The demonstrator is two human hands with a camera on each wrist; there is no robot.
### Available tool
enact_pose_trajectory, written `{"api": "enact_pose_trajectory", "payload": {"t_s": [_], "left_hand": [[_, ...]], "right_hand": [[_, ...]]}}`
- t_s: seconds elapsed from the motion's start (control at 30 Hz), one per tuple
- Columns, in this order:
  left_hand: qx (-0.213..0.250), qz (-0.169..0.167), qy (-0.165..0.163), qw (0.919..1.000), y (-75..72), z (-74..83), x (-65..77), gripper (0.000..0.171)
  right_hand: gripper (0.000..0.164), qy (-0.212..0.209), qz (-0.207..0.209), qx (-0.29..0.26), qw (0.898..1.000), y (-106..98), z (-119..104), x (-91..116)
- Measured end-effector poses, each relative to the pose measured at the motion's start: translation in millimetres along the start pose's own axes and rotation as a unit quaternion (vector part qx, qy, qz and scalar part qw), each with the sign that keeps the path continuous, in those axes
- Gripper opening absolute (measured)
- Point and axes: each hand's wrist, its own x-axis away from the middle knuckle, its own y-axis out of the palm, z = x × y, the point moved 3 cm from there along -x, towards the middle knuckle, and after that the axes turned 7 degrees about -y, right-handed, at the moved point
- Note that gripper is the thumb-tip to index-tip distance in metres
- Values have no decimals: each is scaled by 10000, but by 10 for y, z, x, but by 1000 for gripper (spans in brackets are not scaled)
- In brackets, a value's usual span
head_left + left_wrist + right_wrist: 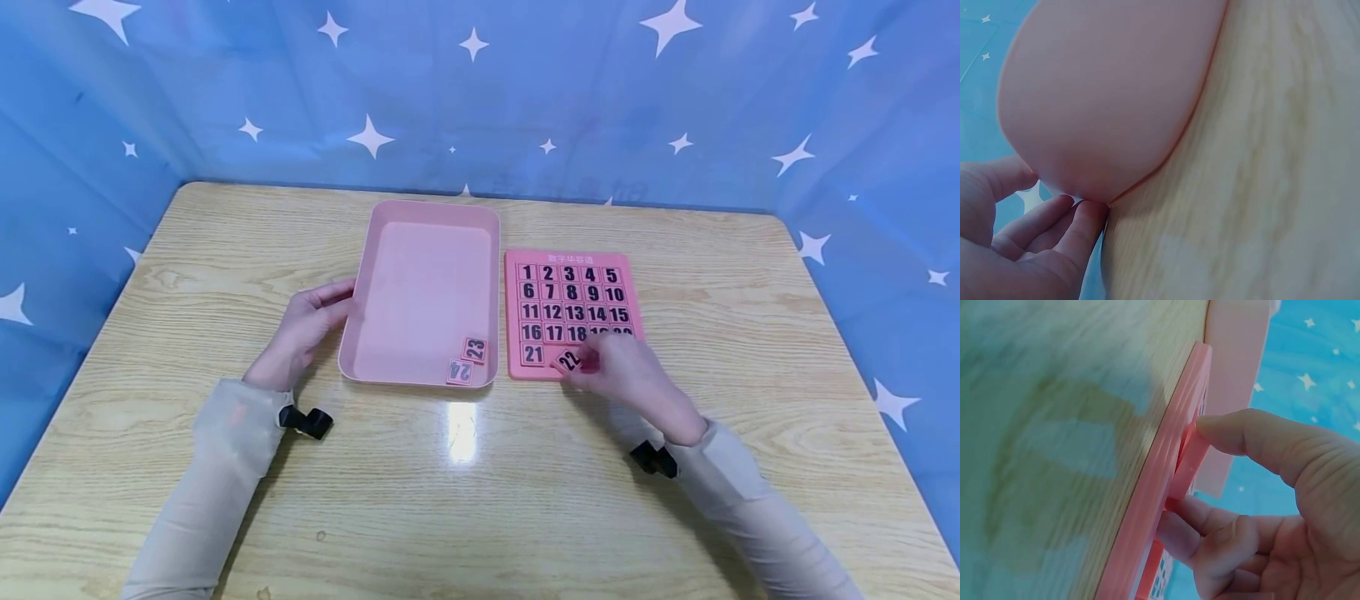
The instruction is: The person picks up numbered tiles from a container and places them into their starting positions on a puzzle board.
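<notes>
My right hand (626,371) pinches a pink number tile marked 22 (568,360) between thumb and fingers. The tile is tilted in the bottom row of the pink number puzzle board (513,333), just right of tile 21 (533,354). In the right wrist view, the tile (1191,464) slants up from the board's rim, thumb on one end. Tiles 1 to 18 show in rows above; the hand partly covers the fourth row's right end. My left hand (303,329) touches the left side of a pink tray (420,292) with fairly straight fingers, its thumb (1013,177) at the rim.
Two loose tiles, 23 (474,349) and 24 (460,372), lie in the tray's lower right corner. The tray stands close beside the board's left edge on a wooden table (465,517). A blue curtain (510,92) with white stars hangs behind.
</notes>
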Motion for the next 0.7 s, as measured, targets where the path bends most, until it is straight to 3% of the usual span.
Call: {"api": "enact_pose_trajectory", "payload": {"t_s": [0.33,0.7], "left_hand": [[-15,2,7,10000,5,11,19,50],[-30,36,20,10000,4,18,24,50]], "right_hand": [[42,27,-33,568,9984,74,-93,-85],[36,-46,22,542,9985,113,-93,-136]]}}
